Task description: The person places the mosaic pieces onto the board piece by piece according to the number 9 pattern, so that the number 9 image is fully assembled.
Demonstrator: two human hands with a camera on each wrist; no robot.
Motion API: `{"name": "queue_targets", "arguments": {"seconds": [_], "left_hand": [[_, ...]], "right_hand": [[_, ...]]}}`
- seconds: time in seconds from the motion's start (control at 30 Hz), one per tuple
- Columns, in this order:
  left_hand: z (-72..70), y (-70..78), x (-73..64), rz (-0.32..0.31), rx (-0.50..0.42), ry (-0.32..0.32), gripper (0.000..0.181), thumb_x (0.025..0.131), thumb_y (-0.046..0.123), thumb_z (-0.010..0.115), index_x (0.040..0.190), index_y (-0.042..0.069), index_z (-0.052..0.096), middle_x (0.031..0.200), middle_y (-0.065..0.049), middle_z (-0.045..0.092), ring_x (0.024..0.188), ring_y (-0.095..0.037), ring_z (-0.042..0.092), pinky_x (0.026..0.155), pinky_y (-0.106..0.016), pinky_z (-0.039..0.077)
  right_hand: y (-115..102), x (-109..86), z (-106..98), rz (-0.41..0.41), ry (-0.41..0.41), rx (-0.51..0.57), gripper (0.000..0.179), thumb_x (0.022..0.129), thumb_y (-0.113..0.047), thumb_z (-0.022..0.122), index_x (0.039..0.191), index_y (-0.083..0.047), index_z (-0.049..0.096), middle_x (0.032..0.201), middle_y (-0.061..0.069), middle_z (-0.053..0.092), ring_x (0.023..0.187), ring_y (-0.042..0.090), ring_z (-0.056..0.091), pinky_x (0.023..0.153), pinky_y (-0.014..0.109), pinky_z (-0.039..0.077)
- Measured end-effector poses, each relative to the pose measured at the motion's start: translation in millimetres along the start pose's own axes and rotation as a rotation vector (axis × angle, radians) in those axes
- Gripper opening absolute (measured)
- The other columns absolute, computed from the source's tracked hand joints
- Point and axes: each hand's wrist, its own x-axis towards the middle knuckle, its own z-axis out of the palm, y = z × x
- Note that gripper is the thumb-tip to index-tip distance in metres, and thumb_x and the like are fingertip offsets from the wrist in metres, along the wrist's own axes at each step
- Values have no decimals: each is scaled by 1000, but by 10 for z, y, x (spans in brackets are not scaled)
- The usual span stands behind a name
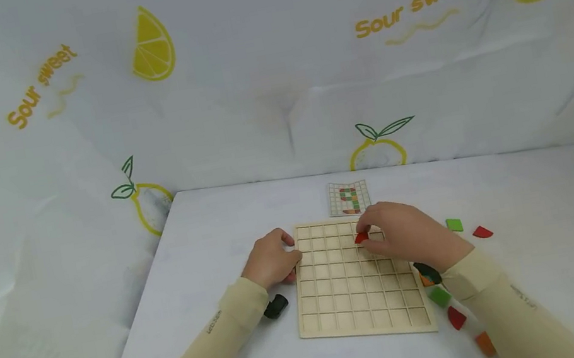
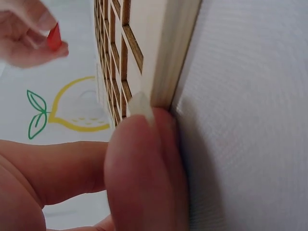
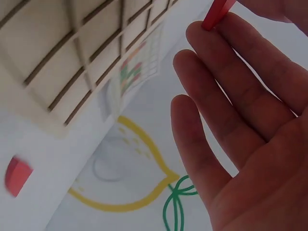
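Observation:
A square wooden grid board lies on the table. My left hand is at its left side, and in the left wrist view the thumb and a finger behind it hold the board's edge. Over the far right part of the board, my right hand pinches a red quarter-circle piece between thumb and fingers. The same red piece shows at the top of the right wrist view, where the other fingers extend. Behind the board is a pattern card with a coloured grid design.
Right of the board lie a green square piece, a red quarter-circle, another green piece, another red piece and an orange piece, partly by the right sleeve. A dark wrist device shows by the left wrist.

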Motion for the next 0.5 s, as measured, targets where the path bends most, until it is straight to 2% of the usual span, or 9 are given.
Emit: {"name": "queue_targets", "arguments": {"seconds": [0.13, 0.27, 0.37, 0.5], "left_hand": [[28, -3, 13, 3, -3, -4, 25, 102, 19, 71, 123, 10, 62, 68, -7, 72, 54, -16, 70, 62, -27, 52], [30, -10, 18, 1, -6, -11, 25, 102, 20, 71, 123, 10, 62, 69, -7, 72, 55, -16, 71, 63, -27, 52], [16, -5, 15, 5, -9, -9, 26, 102, 20, 72, 123, 10, 62, 69, -7, 72, 54, -16, 71, 63, -27, 53], [-9, -4, 11, 1, -8, -5, 26, 102, 20, 72, 123, 10, 62, 69, -7, 72, 54, -16, 70, 61, -27, 53]], "right_hand": [[-139, 169, 60, -13, 18, 38, 14, 95, -23, 83, 106, -18, 78, 108, -4, 76, 113, 23, 72, 95, 45, 60], [-229, 284, 110, 0, 1, 32, 14, 95, -23, 83, 107, -16, 78, 106, -2, 77, 104, 21, 70, 90, 43, 60], [-263, 335, 161, 5, -8, 7, 16, 96, -23, 82, 108, -14, 79, 105, -1, 77, 100, 19, 69, 89, 42, 60], [-273, 381, 241, -27, 3, -44, 16, 97, -24, 82, 108, -13, 81, 105, -1, 77, 99, 20, 71, 88, 41, 61]]}}
